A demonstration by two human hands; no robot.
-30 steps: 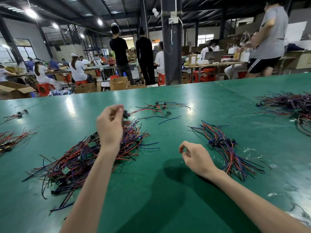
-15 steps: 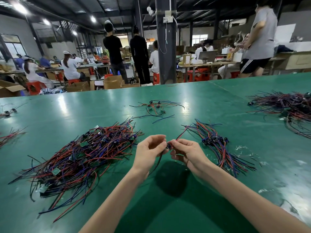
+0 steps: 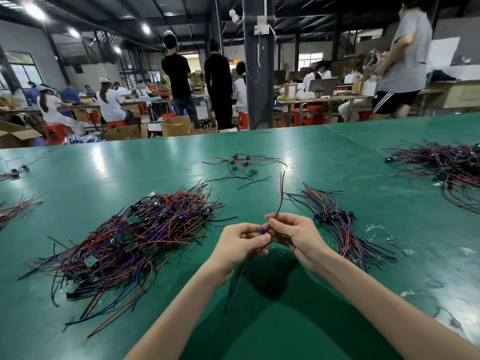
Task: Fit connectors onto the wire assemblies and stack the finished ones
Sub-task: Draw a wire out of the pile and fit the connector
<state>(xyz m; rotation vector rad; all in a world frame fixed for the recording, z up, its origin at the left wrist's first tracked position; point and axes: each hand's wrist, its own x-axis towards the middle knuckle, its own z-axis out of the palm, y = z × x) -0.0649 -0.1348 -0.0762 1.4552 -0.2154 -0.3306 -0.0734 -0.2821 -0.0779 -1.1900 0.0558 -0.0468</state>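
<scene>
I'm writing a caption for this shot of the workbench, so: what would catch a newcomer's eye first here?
First, the two hands, the left hand and the right hand, meeting at centre and pinching one wire assembly whose red and dark leads stick upward. Next, the big tangled pile of red, blue and black wires sprawled to their left on the green table, and the neater stack to their right.

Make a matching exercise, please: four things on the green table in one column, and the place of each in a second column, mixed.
1. big tangled heap of red and blue wires
2. small neat bundle with black connectors
3. thin red-black wire pair
4. few loose wires

A. far centre
B. left of the hands
C. right of the hands
D. rising from the right hand

Pairs: 1-B, 2-C, 3-D, 4-A
</scene>
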